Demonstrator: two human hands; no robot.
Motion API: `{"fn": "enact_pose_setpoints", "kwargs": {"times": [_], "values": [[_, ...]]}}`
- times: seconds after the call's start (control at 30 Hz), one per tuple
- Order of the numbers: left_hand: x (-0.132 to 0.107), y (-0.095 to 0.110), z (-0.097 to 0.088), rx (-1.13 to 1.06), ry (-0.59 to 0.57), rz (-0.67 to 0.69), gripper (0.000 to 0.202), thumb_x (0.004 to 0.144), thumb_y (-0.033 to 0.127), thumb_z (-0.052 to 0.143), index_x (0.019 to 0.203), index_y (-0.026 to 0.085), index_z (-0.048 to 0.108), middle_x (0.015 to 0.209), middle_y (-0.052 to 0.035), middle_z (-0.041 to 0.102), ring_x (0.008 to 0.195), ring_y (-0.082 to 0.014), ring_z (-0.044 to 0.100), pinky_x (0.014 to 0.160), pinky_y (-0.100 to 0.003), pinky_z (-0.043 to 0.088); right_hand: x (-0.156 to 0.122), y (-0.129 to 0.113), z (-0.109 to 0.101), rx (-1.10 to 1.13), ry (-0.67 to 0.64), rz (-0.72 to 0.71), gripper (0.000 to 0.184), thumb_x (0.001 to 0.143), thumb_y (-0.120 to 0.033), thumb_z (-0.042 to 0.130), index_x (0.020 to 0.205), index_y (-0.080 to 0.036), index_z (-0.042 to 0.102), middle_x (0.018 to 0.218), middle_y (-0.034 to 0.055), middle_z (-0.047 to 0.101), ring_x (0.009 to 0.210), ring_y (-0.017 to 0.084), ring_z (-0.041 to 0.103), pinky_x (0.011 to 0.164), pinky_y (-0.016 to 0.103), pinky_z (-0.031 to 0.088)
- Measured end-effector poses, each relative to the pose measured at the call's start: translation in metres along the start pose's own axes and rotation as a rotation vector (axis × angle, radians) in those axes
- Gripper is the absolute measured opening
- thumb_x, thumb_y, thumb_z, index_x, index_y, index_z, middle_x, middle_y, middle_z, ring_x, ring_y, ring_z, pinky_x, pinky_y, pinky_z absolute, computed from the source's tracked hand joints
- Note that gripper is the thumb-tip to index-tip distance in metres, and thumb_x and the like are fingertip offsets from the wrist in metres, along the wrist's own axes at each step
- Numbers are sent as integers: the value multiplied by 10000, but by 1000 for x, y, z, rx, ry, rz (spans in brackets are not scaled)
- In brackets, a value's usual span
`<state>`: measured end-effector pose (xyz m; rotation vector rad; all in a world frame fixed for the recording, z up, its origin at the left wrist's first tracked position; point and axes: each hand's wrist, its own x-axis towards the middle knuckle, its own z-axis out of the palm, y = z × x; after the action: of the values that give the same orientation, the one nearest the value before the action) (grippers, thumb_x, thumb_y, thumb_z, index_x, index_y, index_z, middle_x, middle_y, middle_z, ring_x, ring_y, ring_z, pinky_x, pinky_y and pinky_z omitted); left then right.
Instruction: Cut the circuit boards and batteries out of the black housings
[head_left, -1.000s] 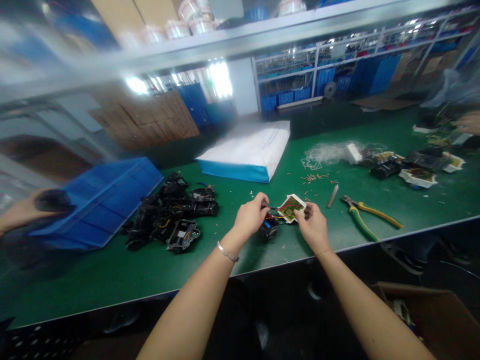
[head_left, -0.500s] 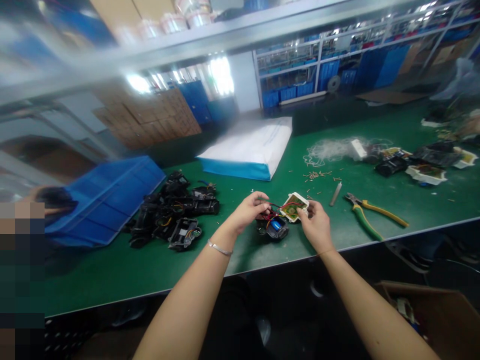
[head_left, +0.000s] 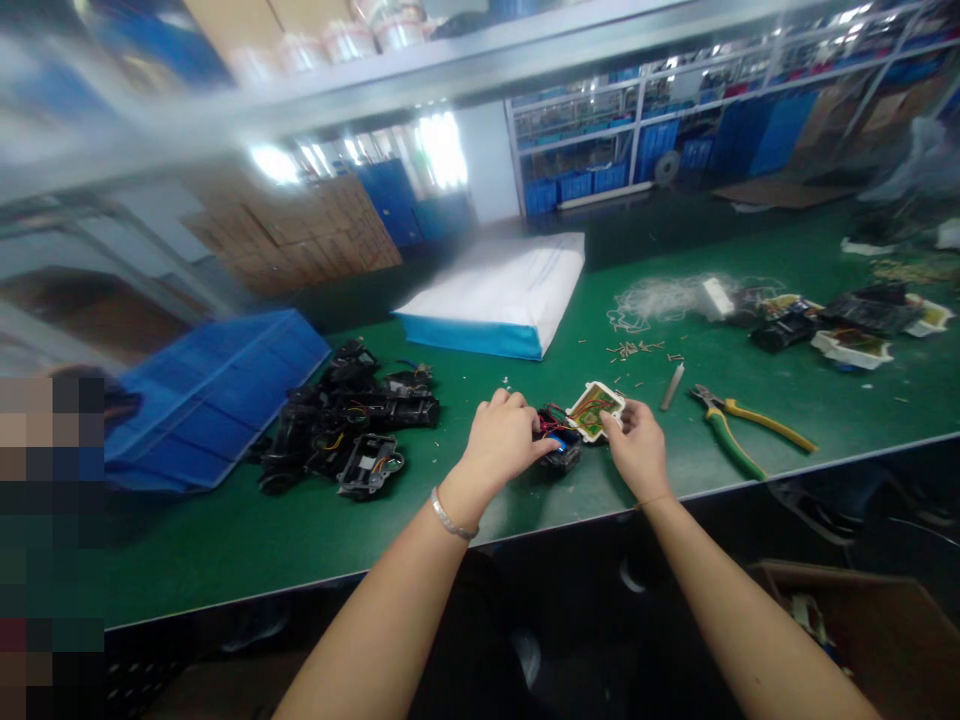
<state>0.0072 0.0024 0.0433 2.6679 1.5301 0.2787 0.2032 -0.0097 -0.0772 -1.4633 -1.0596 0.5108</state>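
My left hand (head_left: 504, 438) is closed over the left side of a black plastic housing (head_left: 562, 458) on the green table, its thumb by a blue cylindrical part inside; its other fingertips are partly hidden. My right hand (head_left: 637, 448) grips the right edge of a white casing (head_left: 594, 410) that holds a green circuit board, thumb on its inner side. Red, black and yellow wires (head_left: 553, 420) run between the housing and the casing. To the right of my right hand lie a pale thin tube (head_left: 673, 387) and pliers (head_left: 731, 425) with green and yellow handles.
Black housings (head_left: 352, 410) are heaped to the left beside a tilted blue bin (head_left: 217, 390), with another person at the far left. A white and blue package (head_left: 495, 290) lies behind my hands. Loose screws (head_left: 634, 350), tangled clear strands (head_left: 652, 302) and white casings (head_left: 853, 347) lie right.
My left hand has shifted from the wires to over the black housing, covering more of it. The white casing and my right hand have moved slightly right.
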Motion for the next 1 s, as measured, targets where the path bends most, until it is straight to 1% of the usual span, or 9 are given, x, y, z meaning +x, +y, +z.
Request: {"fn": "enact_pose_setpoints", "kwargs": {"times": [0.1,0.23,0.37,0.53,0.67,0.8,0.83,0.9,1.0], "values": [[2,5,5,68,-42,-11,224,732,441,663,745,220,695,898,-83,605,977,-278,485,815,-381,413,0,1,0,23,-8,2,433,777,-447,613,1065,-133,536,928,138,676,785,241,649,721,383,521],[6,4,9,25,-123,-44,154,798,317,577,755,222,690,888,-71,632,878,-230,522,774,-332,416,0,2,1,66,-21,1,431,778,-447,617,1063,-135,533,929,130,674,784,228,651,721,371,528],[5,5,12,55,-104,-58,195,847,243,483,873,215,673,845,-73,657,852,-228,534,783,-336,401,0,1,1,115,-30,13,459,775,-470,615,1070,-132,520,923,131,671,757,219,651,694,366,539],[5,9,10,68,-136,13,239,817,130,458,867,207,678,843,-88,620,822,-220,502,733,-317,378,-2,-4,1,161,-68,15,477,753,-477,639,1067,-139,518,908,120,667,726,204,648,649,337,545],[6,8,4,64,-178,75,340,817,115,439,1002,283,670,876,-79,590,864,-230,478,705,-325,348,-2,-4,2,166,-92,9,457,748,-476,645,1039,-144,526,891,110,662,708,196,634,633,327,538],[6,5,4,74,-169,109,418,811,95,425,1072,336,645,881,-68,614,902,-237,476,731,-345,327,-2,-6,1,141,-118,15,464,751,-447,646,1084,-150,520,916,105,654,694,192,621,624,333,530],[6,4,5,71,-164,95,426,799,85,432,1076,332,642,878,-64,628,905,-238,483,737,-349,327,-3,-8,-1,103,-115,-5,474,752,-434,645,1110,-152,516,943,109,647,726,203,622,647,348,530],[6,3,6,40,-153,50,432,776,72,453,1084,317,630,879,-48,659,913,-237,504,757,-354,336,-5,-15,-4,-26,-68,-118,491,750,-400,651,1156,-159,517,1045,129,614,894,249,605,776,410,510],[7,2,6,-44,-127,-4,365,774,94,494,1068,278,607,919,-22,687,947,-219,542,809,-345,365,-12,-32,-9,-201,24,-384,437,780,-328,626,1182,-182,536,1203,136,533,1150,289,469,987,483,374]]}}
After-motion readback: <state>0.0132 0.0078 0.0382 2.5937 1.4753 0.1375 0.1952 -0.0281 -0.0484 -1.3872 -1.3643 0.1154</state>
